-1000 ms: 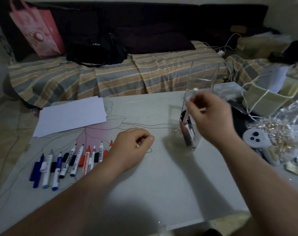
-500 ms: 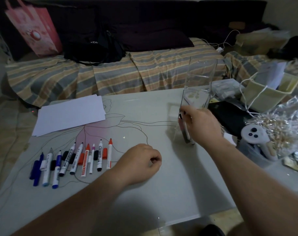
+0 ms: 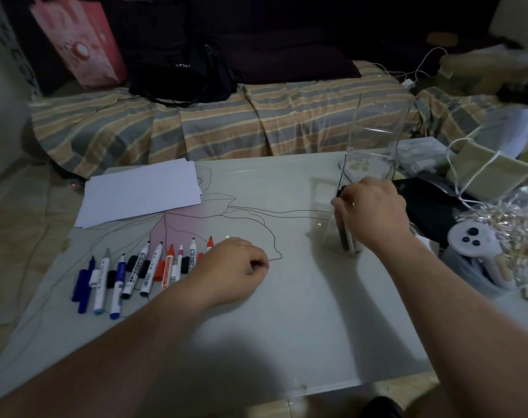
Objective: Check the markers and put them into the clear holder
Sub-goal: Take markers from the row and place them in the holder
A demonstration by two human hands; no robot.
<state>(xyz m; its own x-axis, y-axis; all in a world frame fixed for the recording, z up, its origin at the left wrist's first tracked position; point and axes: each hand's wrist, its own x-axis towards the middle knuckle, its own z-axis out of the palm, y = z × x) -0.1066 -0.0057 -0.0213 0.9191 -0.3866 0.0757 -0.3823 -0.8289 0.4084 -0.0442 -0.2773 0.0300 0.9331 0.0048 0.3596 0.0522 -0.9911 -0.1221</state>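
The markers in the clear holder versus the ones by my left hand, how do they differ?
The markers in the clear holder stand roughly upright, bunched inside the clear holder, under the right hand. The row of markers lies flat on the table beside the left hand.

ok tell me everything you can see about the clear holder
The clear holder is a tall, see-through container, plastic by the look of it, with thin walls and an open top. It stands upright near the far right edge of the white table, in front of the striped sofa cover. A few dark markers stand in its lower part. The right hand is at its near side with fingers on a marker; whether the hand touches the wall is unclear.
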